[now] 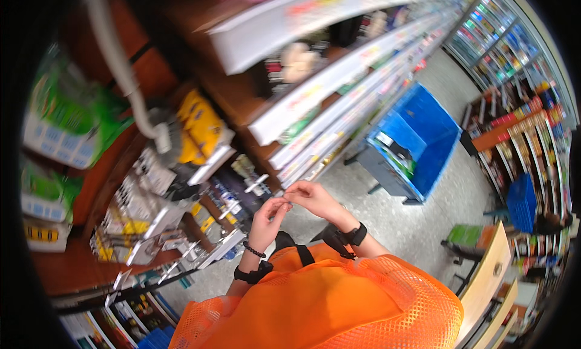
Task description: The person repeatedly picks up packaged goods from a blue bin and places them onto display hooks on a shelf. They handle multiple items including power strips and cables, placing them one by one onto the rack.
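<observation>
My left hand (268,216) and my right hand (313,201) meet at the fingertips in front of my chest. Thumbs and fingers are pinched together. Whether something small sits between them is too blurred to tell. A beaded bracelet (254,250) and a black strap (253,272) circle my left wrist; another black strap (356,235) is on my right. Just beyond the hands are the lower ends of white-edged store shelves (290,169). To the left hang several packaged goods (227,199) on hooks.
A large blue plastic bin (438,144) on legs stands ahead right, with a few packages (399,156) inside. Stocked shelves (522,135) and glass-door coolers (494,35) line the far right. Behind right is a wooden counter (483,276). A grey pipe (122,72) runs down the left.
</observation>
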### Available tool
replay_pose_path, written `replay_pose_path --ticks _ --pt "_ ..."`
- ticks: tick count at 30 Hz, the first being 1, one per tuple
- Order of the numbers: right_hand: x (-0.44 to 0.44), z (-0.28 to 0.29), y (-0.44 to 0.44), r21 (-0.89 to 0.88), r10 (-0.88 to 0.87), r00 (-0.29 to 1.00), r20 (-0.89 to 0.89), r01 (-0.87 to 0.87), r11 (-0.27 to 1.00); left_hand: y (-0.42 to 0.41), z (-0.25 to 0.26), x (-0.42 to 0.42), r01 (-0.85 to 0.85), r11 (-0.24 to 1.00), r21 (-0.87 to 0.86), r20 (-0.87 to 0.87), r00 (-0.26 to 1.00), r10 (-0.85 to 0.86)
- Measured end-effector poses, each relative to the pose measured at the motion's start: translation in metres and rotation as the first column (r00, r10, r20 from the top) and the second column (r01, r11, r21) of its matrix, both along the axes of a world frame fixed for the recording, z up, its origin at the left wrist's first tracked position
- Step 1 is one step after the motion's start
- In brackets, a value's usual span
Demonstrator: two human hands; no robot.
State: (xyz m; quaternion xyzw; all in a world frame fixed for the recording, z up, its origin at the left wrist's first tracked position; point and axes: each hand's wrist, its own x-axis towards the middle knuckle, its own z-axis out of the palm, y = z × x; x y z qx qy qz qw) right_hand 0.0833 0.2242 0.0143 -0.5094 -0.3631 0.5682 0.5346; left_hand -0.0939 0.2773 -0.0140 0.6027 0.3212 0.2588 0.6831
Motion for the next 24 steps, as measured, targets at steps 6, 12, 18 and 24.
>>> replay_pose_path --ticks 6,12,18,24 --pt "0.110 -0.028 -0.057 -0.039 -0.065 0.991 0.119 0.070 0.997 -0.032 -0.008 0.120 0.205 0.977 0.062 -0.097 0.975 -0.198" --pt "0.256 -0.061 -0.118 -0.122 -0.095 0.989 0.114 0.109 0.986 -0.072 -0.037 0.244 0.244 0.970 -0.018 -0.123 0.962 -0.244" --pt "0.415 -0.156 -0.162 -0.379 -0.402 0.905 0.140 0.424 0.822 -0.107 -0.044 0.318 0.256 0.958 -0.129 -0.186 0.943 -0.277" --pt "0.533 -0.335 -0.216 -0.663 -0.814 0.549 0.187 0.683 0.308 -0.118 -0.052 0.346 0.198 0.952 -0.233 -0.235 0.938 -0.253"
